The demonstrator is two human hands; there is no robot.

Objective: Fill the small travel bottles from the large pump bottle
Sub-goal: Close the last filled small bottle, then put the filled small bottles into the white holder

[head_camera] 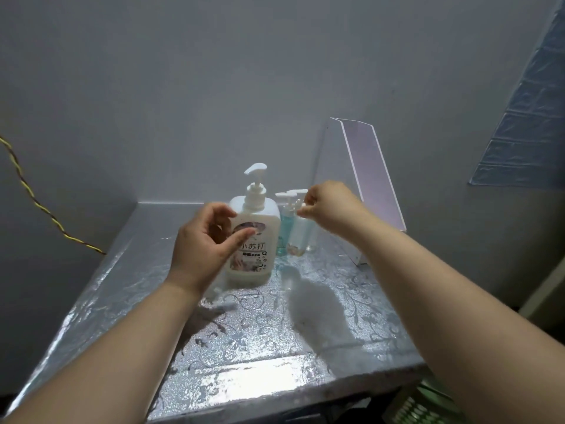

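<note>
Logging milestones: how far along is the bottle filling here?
Done: no filling visible yet. In hand: right hand pinches the pump top of the clear travel bottle; left hand is open-fingered at the large pump bottle, no firm grip visible. Left: uncap, pump, fill, recap. The blue travel bottle seems to hold liquid.

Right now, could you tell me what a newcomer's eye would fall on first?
Probably the large white pump bottle on the silver patterned tabletop, with the left hand in front of it. Then the right hand pinching the pump of a small clear travel bottle beside it, next to a blue-filled bottle.
</note>
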